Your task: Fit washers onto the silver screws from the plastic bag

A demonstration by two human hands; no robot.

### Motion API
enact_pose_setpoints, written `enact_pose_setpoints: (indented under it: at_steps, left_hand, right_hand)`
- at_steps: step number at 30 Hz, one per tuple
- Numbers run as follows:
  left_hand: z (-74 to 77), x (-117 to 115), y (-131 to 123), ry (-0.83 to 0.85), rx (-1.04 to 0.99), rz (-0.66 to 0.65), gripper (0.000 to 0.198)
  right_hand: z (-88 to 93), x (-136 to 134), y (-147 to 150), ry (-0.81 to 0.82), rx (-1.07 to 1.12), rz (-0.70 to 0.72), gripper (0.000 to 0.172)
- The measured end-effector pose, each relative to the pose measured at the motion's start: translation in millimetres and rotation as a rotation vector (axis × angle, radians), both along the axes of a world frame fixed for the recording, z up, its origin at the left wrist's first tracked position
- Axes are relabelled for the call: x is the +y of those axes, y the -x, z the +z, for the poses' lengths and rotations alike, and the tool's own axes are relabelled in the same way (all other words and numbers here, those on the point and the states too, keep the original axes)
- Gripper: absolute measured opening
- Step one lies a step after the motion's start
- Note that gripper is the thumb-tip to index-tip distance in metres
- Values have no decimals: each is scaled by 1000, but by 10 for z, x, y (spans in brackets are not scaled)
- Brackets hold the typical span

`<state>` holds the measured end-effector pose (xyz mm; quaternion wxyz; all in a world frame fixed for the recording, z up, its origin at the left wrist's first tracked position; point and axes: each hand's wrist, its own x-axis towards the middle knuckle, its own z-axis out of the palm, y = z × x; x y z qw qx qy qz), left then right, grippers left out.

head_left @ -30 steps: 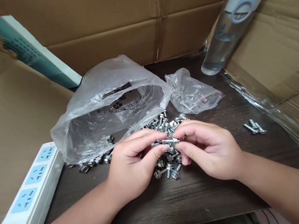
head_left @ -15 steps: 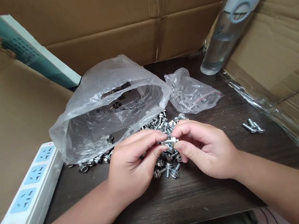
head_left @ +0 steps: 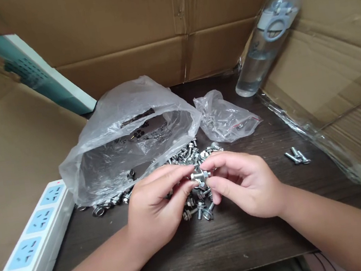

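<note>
Between my two hands lies a silver bolt (head_left: 197,176) with a nut (head_left: 205,174) on its right part. My left hand (head_left: 161,201) pinches the bolt's left end between thumb and forefinger. From the other side, the thumb and forefinger of my right hand (head_left: 243,182) are closed around the nut end. Directly beneath and behind the fingers spreads a pile of silver flanged bolts (head_left: 207,213), partly hidden by my hands. Behind the pile, a large translucent plastic bag (head_left: 128,100) lies with its mouth open toward me.
A small zip bag (head_left: 227,121) of screws lies behind my right hand. Several loose bolts (head_left: 297,155) rest at the right. A water bottle (head_left: 254,63) stands at the back right, a white power strip (head_left: 29,235) at the left. Cardboard walls (head_left: 116,68) surround the dark table (head_left: 244,243).
The view has shifted slightly, so the surroundings sit a little lower and further left. Both hands still hold the bolt and nut, with more of the bolt's shank now showing between the fingers.
</note>
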<state>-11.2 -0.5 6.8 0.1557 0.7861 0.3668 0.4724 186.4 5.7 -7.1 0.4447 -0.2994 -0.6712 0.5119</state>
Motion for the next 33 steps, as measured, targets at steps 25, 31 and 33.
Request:
enact_pose_setpoints:
  at_steps: [25,31,33]
  left_hand:
    - [-19,-1,-4,-4,-11,-7,18]
    - [23,-3,6,-64,32,-49,21]
    - [33,-3,6,-68,34,-62,20]
  right_hand:
    - [5,27,10,49,-41,-2,9]
    - [43,50,-5,33,-82,37,8]
    - [60,60,-17,-49,-130,28,12]
